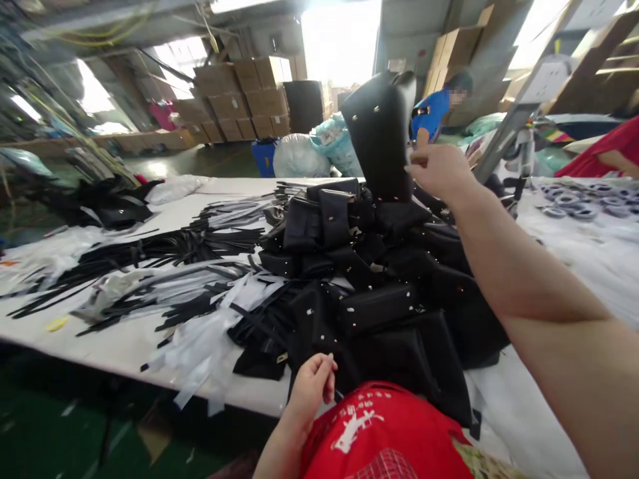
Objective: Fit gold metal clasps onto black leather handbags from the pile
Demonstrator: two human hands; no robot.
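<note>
My right hand [442, 171] is raised at the far side of the table, its fingers closed on the right edge of a black bag [379, 143] with small metal studs. The bag is upright above the heap, its lower end close to the other pieces. My left hand [312, 386] is low at the table's near edge, fingers curled in, with nothing visible in them. Right beside it lies a black studded piece [317, 319] at the front of the heap. More black bags [379, 306] lie piled in front of me, some with metal fittings.
Black straps [184, 243] and whitish strips [200, 356] spread over the white table [134, 359] to the left. Grey rings [579, 199] lie at right, near a metal post [514, 116]. A person in blue [434, 116] bends beyond the table. Cartons [249, 93] stand behind.
</note>
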